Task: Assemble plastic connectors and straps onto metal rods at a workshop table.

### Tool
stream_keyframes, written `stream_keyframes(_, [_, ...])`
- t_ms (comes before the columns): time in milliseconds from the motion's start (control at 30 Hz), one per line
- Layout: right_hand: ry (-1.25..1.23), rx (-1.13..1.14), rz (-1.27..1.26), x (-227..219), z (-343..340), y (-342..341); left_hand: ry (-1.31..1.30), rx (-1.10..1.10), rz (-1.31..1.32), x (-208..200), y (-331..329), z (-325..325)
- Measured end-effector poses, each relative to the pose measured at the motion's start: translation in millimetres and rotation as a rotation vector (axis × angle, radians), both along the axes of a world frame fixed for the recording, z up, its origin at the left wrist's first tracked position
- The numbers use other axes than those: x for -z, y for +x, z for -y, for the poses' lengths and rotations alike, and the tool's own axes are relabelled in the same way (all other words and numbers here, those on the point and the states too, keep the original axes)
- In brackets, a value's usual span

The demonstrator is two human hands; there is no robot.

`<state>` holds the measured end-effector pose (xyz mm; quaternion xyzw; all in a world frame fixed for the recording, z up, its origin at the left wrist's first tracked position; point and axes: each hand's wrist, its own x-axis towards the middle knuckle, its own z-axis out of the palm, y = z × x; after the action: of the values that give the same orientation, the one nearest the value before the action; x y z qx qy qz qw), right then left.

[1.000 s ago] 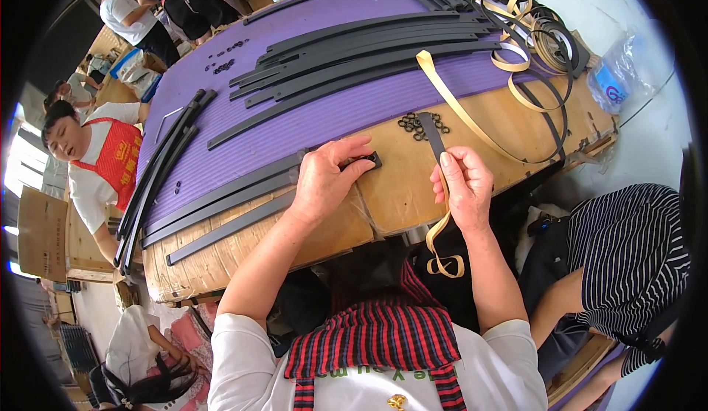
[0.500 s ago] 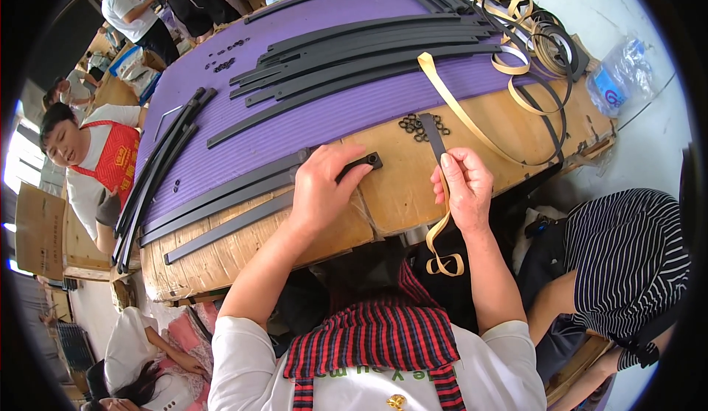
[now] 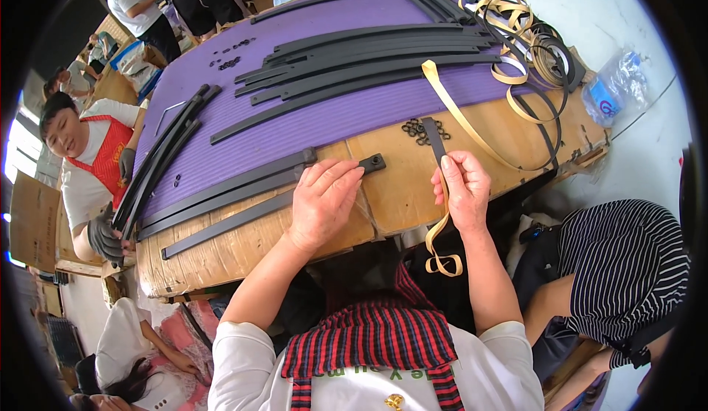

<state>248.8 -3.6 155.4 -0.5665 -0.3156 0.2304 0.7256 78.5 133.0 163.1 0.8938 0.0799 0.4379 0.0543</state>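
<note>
Right hand pinching a strap, rings lying just past it. Left hand half-curling over a bar, can't tell if gripping.

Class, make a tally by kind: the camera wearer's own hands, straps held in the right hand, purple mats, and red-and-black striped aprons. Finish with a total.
Own hands: 2 (left hand, right hand)
Held strap: 1
Purple mat: 1
Striped apron: 1
Total: 5
</note>
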Motion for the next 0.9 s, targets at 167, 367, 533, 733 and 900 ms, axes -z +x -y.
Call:
stream_keyframes(167, [-0.028,0.012,0.012,-0.9,0.8,-1.8,0.022,0.038,0.005,-0.3,-0.9,2.7])
stream_keyframes(367, [-0.043,0.025,0.04,2.0,-0.9,-1.9,-0.109,0.043,0.012,-10.0,3.8,-2.4])
stream_keyframes(533, [-0.047,0.033,0.063,3.2,-1.1,0.8,-0.078,0.121,-0.091,-13.9,13.1,-1.5])
stream_keyframes(733, [-0.039,-0.01,0.061,3.0,-7.3,-2.5,-0.022,0.064,-0.165,-3.5,10.8,-10.6])
stream_keyframes(900, [-0.091,0.083,0.044,5.0,-1.5,-3.6,0.061,0.044,-0.217,6.7,12.9,-10.8])
